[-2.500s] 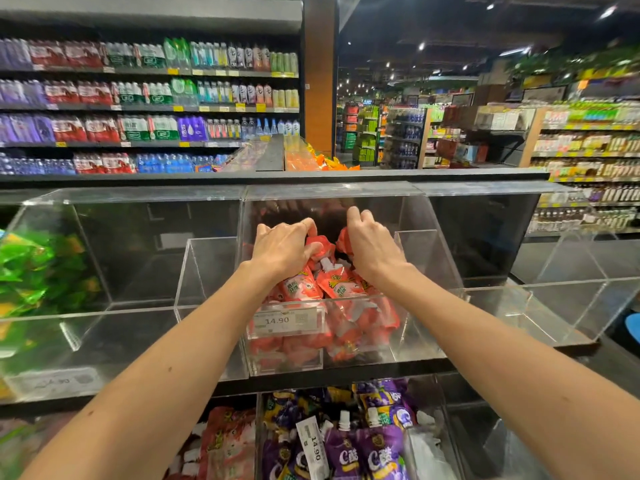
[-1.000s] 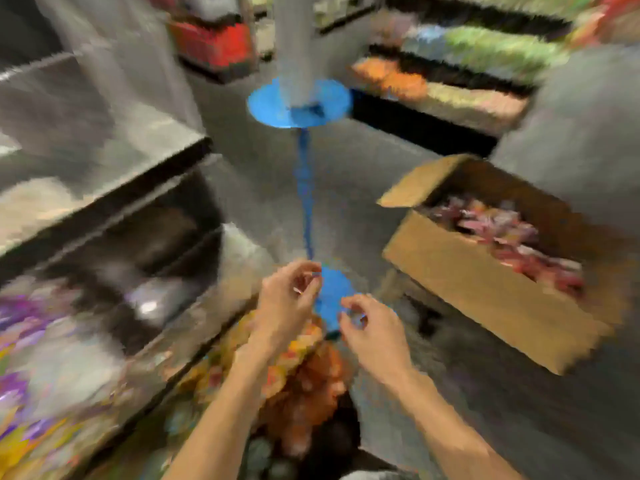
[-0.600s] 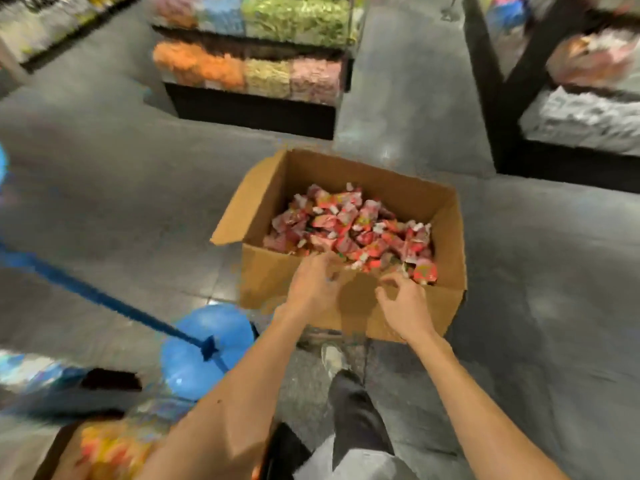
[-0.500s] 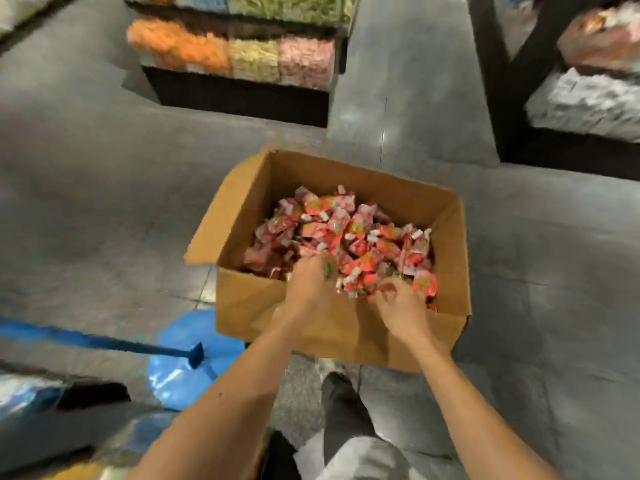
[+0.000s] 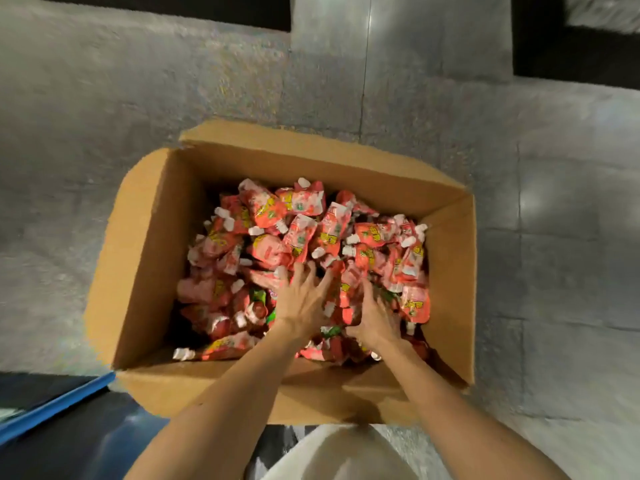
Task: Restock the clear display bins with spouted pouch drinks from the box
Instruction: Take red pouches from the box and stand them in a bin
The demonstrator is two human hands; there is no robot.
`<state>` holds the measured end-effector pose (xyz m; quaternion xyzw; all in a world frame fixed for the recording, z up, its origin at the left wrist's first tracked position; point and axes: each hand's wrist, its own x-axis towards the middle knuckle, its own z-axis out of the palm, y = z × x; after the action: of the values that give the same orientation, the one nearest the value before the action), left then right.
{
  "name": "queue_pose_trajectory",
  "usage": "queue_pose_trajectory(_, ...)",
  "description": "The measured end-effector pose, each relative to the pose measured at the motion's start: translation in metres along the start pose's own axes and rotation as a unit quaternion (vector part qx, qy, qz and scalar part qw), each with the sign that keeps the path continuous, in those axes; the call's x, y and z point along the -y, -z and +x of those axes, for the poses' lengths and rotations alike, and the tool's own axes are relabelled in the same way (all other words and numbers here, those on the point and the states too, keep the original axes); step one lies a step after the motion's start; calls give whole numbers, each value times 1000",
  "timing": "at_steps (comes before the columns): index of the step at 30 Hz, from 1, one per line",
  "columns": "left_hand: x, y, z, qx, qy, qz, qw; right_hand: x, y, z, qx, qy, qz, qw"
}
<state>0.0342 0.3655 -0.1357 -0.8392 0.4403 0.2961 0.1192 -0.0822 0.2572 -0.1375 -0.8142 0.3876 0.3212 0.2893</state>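
An open cardboard box stands on the grey floor right below me. It is filled with several red spouted pouch drinks with white caps, lying in a loose heap. My left hand lies on the heap near its middle with fingers spread and pressed onto the pouches. My right hand is just beside it, fingers reaching down among the pouches. Whether either hand holds a pouch is not plain. The display bins are out of view.
Grey tiled floor surrounds the box. A blue edge over a dark surface crosses the lower left corner. Dark shelf bases run along the top edge. My pale clothing shows at the bottom.
I turned from the clear bin to the box on the floor. Both hands went from the box's near rim down onto the pouch heap, and the view closed in over the box.
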Motion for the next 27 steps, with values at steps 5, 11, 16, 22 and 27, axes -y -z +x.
queue_pose_trajectory(5, -8, -9, 3, -10, 13, 34, 999, 3, -3, 11, 4, 62, -109, 992)
queue_pose_trajectory(11, -11, -17, -13, -4, 29, -20, 999, 8, -1, 12, 1, 120, -160, 980)
queue_pose_trajectory(16, -9, -11, -17, 33, 61, -44, 997, 2, 17, 16, -44, 115, -9, 992)
queue_pose_trajectory(22, 6, -15, -19, 65, 42, 28, 997, -10, 44, 12, 0, 45, 242, 969)
queue_pose_trajectory(27, 4, -20, -28, 46, 30, -4, 998, -22, 41, 10, -7, -18, 361, 932)
